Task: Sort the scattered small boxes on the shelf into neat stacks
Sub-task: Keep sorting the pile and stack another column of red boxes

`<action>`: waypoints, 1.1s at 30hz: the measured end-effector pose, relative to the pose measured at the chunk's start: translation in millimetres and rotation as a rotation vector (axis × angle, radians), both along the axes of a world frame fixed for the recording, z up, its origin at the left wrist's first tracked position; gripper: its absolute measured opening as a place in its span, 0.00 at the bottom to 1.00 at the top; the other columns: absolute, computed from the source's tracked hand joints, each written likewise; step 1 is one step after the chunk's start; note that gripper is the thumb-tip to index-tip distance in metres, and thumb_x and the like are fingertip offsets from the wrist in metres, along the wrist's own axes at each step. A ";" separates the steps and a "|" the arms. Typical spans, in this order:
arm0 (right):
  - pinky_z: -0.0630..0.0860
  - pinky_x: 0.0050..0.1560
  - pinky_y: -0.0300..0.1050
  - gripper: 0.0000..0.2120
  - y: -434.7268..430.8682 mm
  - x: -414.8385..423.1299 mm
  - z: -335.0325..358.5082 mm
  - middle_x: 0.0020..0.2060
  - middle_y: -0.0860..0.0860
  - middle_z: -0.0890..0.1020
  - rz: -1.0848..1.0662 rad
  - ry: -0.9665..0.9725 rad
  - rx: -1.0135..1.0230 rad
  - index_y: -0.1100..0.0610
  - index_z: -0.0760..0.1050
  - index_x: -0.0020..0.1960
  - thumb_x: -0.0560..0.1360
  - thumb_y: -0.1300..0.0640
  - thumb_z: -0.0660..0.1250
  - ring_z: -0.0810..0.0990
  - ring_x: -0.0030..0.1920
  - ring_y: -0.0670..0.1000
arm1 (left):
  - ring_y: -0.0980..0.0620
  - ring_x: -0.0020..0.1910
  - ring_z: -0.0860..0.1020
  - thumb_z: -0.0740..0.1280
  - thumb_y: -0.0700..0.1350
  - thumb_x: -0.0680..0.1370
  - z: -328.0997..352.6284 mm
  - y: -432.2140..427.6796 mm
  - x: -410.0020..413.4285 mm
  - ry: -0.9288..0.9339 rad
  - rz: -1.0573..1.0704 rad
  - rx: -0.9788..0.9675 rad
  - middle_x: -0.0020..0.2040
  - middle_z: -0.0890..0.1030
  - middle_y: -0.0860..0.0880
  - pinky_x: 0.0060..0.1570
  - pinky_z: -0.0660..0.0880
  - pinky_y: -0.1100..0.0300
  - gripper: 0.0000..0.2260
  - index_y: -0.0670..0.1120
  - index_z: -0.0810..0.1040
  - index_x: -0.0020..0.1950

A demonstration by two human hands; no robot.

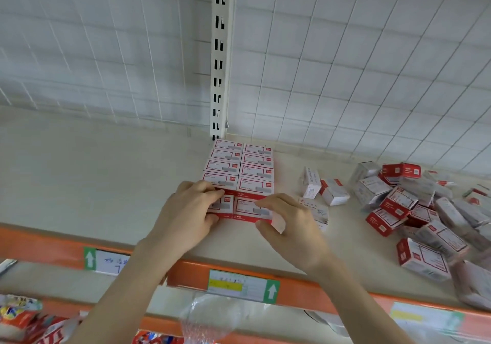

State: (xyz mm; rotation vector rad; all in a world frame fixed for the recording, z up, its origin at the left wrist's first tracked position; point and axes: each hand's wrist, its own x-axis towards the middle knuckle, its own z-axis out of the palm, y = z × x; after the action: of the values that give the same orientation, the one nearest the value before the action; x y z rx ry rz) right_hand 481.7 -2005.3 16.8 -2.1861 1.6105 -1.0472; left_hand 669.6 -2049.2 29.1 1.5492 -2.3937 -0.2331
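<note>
Small boxes (243, 168), light stiff card: neat double row on shelf (106, 184), loose heap (414, 210) at right. Left hand (186, 210) gripping front-left box (224, 206); right hand (289, 226) apparently pinching front-right box (247, 209). Best held by sides.

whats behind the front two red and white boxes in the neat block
Two columns of matching red-and-white cardboard boxes run back to the white slotted metal upright and wire grid panel. They look higher than the front pair; anything beneath those tops is covered.
</note>
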 end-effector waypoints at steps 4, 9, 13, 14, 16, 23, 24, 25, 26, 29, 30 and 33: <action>0.65 0.50 0.19 0.14 -1.0 1.8 -0.5 0.46 0.52 0.81 -0.005 0.001 -0.012 0.61 0.80 0.51 0.67 0.59 0.66 0.74 0.49 0.40 | 0.46 0.65 0.67 0.66 0.43 0.76 -6.5 1.3 2.8 0.059 -0.007 -0.050 0.66 0.71 0.53 0.61 0.68 0.54 0.20 0.49 0.71 0.68; 0.66 0.49 0.20 0.13 -1.6 1.6 -1.5 0.46 0.52 0.81 -0.017 0.018 -0.013 0.60 0.80 0.51 0.67 0.59 0.66 0.75 0.46 0.39 | 0.41 0.41 0.80 0.80 0.34 0.55 -17.4 -2.3 5.9 0.110 -0.090 -0.240 0.44 0.82 0.47 0.32 0.79 0.51 0.21 0.45 0.84 0.46; 0.66 0.49 0.19 0.13 -0.5 1.9 -1.9 0.46 0.52 0.81 -0.023 0.015 -0.006 0.61 0.80 0.51 0.67 0.59 0.66 0.76 0.46 0.40 | 0.43 0.39 0.80 0.80 0.33 0.55 -20.4 -4.2 4.1 0.157 -0.110 -0.274 0.42 0.81 0.48 0.27 0.78 0.54 0.20 0.46 0.85 0.44; 0.66 0.49 0.19 0.13 -0.3 1.9 -1.9 0.46 0.52 0.81 -0.024 0.019 -0.006 0.61 0.80 0.51 0.67 0.59 0.66 0.76 0.46 0.40 | 0.43 0.39 0.80 0.80 0.33 0.55 -21.8 -4.9 4.0 0.165 -0.110 -0.278 0.42 0.81 0.48 0.27 0.78 0.54 0.20 0.46 0.85 0.44; 0.66 0.49 0.18 0.14 -0.2 1.8 -2.2 0.47 0.52 0.81 -0.028 0.024 -0.004 0.61 0.80 0.51 0.68 0.59 0.65 0.76 0.46 0.41 | 0.43 0.40 0.80 0.80 0.33 0.56 -24.3 -6.5 4.1 0.184 -0.113 -0.283 0.42 0.81 0.48 0.28 0.79 0.54 0.20 0.45 0.85 0.45; 0.65 0.49 0.18 0.14 -0.1 3.4 -3.9 0.47 0.52 0.81 -0.033 0.025 0.007 0.61 0.80 0.51 0.67 0.59 0.65 0.76 0.46 0.40 | 0.42 0.40 0.79 0.79 0.32 0.57 -26.3 -9.0 5.8 0.220 -0.124 -0.273 0.43 0.80 0.46 0.29 0.80 0.51 0.19 0.44 0.84 0.45; 0.66 0.49 0.18 0.14 -0.1 3.5 -4.1 0.47 0.52 0.81 -0.034 0.022 0.007 0.60 0.80 0.51 0.67 0.58 0.65 0.75 0.46 0.40 | 0.42 0.40 0.80 0.79 0.32 0.56 -26.6 -9.8 6.0 0.223 -0.120 -0.279 0.43 0.80 0.46 0.29 0.80 0.51 0.19 0.44 0.84 0.45; 0.66 0.49 0.18 0.14 -0.3 3.5 -4.2 0.47 0.52 0.81 -0.035 0.020 0.007 0.60 0.80 0.51 0.67 0.58 0.65 0.75 0.46 0.39 | 0.42 0.40 0.80 0.79 0.32 0.56 -26.9 -10.6 6.1 0.225 -0.114 -0.286 0.43 0.80 0.46 0.30 0.80 0.51 0.19 0.44 0.84 0.44; 0.66 0.49 0.18 0.14 -0.4 3.6 -4.5 0.47 0.52 0.81 -0.037 0.020 0.007 0.60 0.80 0.51 0.67 0.58 0.65 0.75 0.45 0.39 | 0.42 0.41 0.80 0.79 0.32 0.56 -26.7 -10.8 6.0 0.227 -0.107 -0.289 0.44 0.80 0.45 0.31 0.80 0.51 0.19 0.43 0.84 0.44; 0.66 0.49 0.18 0.14 0.0 3.6 -5.5 0.47 0.52 0.81 -0.039 0.021 0.005 0.60 0.80 0.52 0.68 0.58 0.65 0.75 0.46 0.40 | 0.41 0.42 0.80 0.79 0.32 0.57 -26.1 -10.7 4.7 0.227 -0.081 -0.298 0.45 0.80 0.45 0.32 0.79 0.52 0.19 0.43 0.83 0.46; 0.66 0.50 0.19 0.14 0.4 3.6 -5.7 0.48 0.52 0.81 -0.039 0.020 0.005 0.60 0.80 0.52 0.68 0.58 0.65 0.76 0.46 0.41 | 0.41 0.43 0.80 0.79 0.33 0.58 -25.6 -10.4 4.3 0.226 -0.071 -0.296 0.46 0.80 0.45 0.32 0.78 0.52 0.19 0.43 0.83 0.46; 0.67 0.50 0.19 0.15 1.1 3.2 -6.4 0.48 0.51 0.81 -0.039 0.016 0.005 0.60 0.80 0.52 0.68 0.58 0.64 0.76 0.47 0.41 | 0.41 0.44 0.79 0.79 0.33 0.59 -24.3 -10.1 4.0 0.232 -0.054 -0.295 0.47 0.79 0.44 0.31 0.78 0.54 0.19 0.43 0.83 0.47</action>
State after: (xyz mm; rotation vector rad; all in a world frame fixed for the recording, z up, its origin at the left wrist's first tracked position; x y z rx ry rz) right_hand 484.8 -2004.2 10.4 -2.1740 1.6667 -1.0379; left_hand 673.6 -2059.3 4.8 1.2537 -2.1764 -0.0615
